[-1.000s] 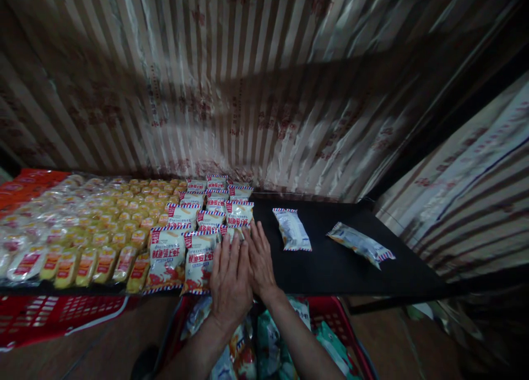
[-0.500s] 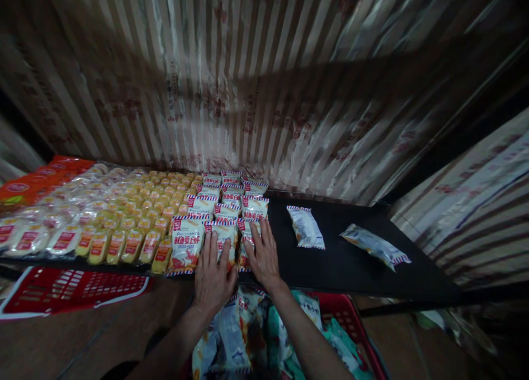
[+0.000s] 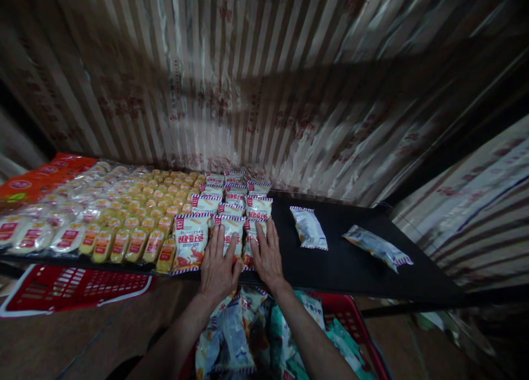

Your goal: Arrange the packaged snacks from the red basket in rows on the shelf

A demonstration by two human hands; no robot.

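Note:
Both of my hands rest on snack bags at the front edge of a black shelf. My left hand (image 3: 221, 264) lies with fingers stretched over a white, red and blue snack bag (image 3: 233, 231), partly covering it. Against the bag to its right (image 3: 250, 231), my right hand (image 3: 266, 256) is laid with fingers extended along its right side. Left of my hands, another such bag (image 3: 191, 242) faces up in full view. Several more bags (image 3: 235, 195) stand in rows behind.
Yellow wrapped cakes (image 3: 136, 243) and white wrapped cakes (image 3: 68, 237) fill the left shelf. Two bags, one pale (image 3: 309, 228) and one tilted (image 3: 376, 248), lie on the black shelf (image 3: 330, 275) at right. Below are a red basket (image 3: 359, 319) of bags and another red basket (image 3: 74, 289).
The view has shifted slightly, so the shelf's contents appear a little further right. My hands keep nearly the same place on the bags.

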